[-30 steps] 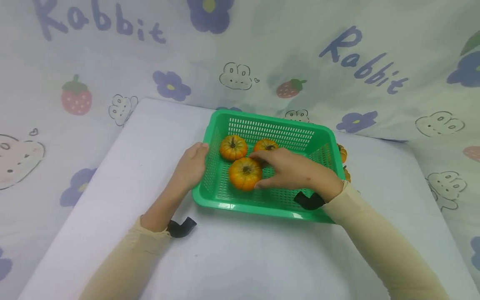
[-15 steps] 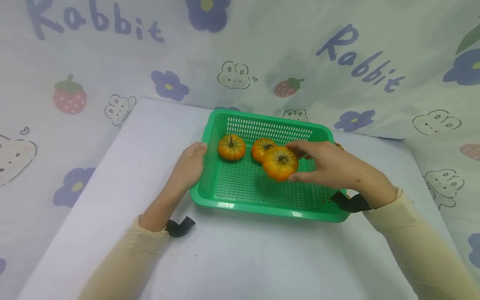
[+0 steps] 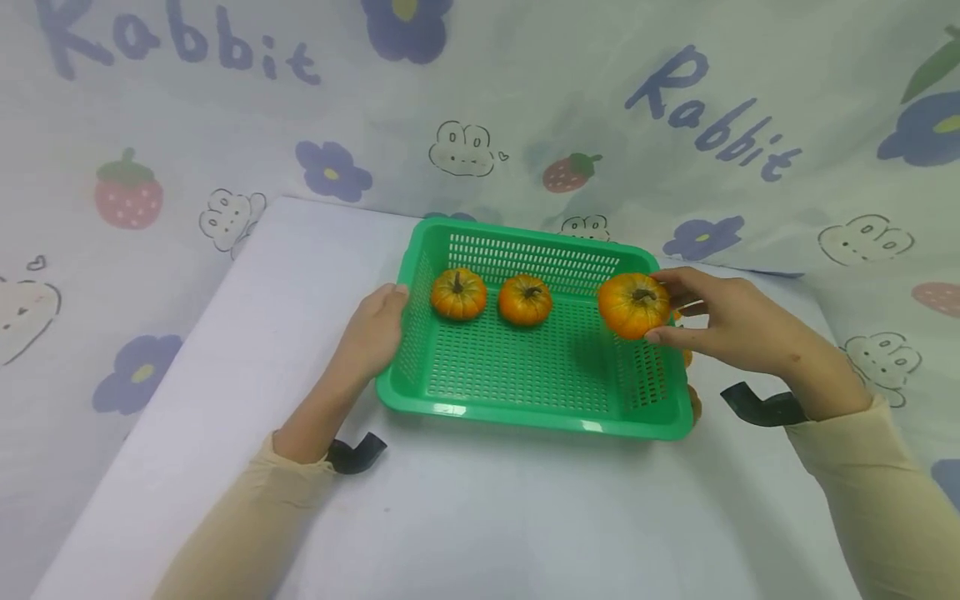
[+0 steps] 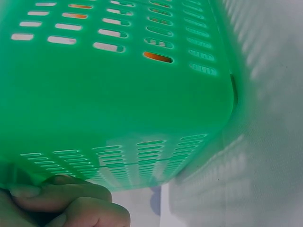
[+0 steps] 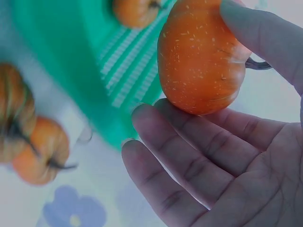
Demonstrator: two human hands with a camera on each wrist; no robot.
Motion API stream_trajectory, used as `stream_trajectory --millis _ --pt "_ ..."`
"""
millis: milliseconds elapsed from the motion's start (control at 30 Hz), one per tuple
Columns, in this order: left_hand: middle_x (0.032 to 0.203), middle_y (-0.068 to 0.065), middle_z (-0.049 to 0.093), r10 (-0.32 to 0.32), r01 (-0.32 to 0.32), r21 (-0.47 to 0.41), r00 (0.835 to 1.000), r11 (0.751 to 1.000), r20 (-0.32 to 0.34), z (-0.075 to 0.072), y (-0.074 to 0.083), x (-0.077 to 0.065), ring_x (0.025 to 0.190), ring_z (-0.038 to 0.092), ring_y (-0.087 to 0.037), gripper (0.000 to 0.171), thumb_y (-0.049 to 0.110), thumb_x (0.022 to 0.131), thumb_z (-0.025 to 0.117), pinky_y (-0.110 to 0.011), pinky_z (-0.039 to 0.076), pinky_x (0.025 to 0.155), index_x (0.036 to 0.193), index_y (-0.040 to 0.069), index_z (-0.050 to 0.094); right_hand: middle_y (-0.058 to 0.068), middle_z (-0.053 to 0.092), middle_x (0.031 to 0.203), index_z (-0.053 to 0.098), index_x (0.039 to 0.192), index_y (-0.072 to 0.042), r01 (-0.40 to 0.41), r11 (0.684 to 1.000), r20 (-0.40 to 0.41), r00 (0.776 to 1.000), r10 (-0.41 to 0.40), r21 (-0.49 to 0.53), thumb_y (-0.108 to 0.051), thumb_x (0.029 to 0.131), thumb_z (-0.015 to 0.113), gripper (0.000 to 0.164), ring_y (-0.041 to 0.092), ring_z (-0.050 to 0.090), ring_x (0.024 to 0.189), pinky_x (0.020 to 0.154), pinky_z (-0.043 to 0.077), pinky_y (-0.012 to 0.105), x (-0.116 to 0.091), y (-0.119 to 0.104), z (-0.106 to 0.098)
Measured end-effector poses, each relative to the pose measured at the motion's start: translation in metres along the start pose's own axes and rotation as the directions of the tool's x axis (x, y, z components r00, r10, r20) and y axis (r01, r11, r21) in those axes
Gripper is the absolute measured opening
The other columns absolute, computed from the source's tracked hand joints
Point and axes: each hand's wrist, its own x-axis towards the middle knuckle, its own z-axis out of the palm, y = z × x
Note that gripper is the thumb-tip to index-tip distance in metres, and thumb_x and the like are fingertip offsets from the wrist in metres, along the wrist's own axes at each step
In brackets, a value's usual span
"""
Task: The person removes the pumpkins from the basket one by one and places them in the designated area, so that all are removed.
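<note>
Held pumpkin [image 3: 634, 306]: right of centre in the head view, lifted off the floor of the basket [image 3: 525, 419] and overlapping its upper right corner; whether it touches the rim cannot be told.
Right hand [image 3: 738, 321]: the nearer hand, just right of that pumpkin; its grip is parted to the pumpkin's width and holds it between thumb and fingertips.
Pumpkin's lie: left of the grip, squat and round with no clear long axis, stem pointing right.
Left hand [image 3: 371, 333]: holds the left rim, well apart from the held pumpkin.
Inside: the left pumpkin [image 3: 458, 294] and middle pumpkin [image 3: 525, 301], slightly apart, upper left of the basket.
Outside: a striped pumpkin [image 5: 14, 113] and an orange pumpkin [image 5: 42, 149], left side of the right wrist view.
In the way: the basket's right wall, between inside and outside, partly hiding pumpkins beyond.
Under it all: a white table [image 3: 465, 525].
</note>
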Motion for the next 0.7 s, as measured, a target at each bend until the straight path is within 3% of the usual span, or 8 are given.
stream_trajectory --millis 300,700 --pt "0.1 -0.02 0.059 0.009 -0.009 -0.006 1.0 1.0 0.002 0.0 0.0 -0.001 0.081 0.062 -0.029 0.054 0.044 0.114 0.024 -0.038 0.058 0.069 0.131 0.001 0.052 0.024 0.062 0.135 0.045 0.152 -0.002 -0.114 0.993 -0.092 0.989 0.115 0.01 -0.035 0.096 0.078 0.073 0.048 0.062 0.12 0.095 0.052 0.062 -0.007 0.046 -0.011" --pt "0.101 -0.021 0.059 0.002 -0.001 -0.023 1.0 1.0 0.01 0.0 -0.001 -0.001 0.082 0.063 -0.029 0.056 0.046 0.114 0.024 -0.038 0.058 0.069 0.132 0.001 0.052 0.035 0.052 0.142 0.034 0.156 0.006 -0.28 0.96 -0.074 0.957 0.28 0.011 -0.051 0.101 0.066 0.085 0.056 0.051 0.127 0.097 0.044 0.076 -0.009 0.095 -0.009"
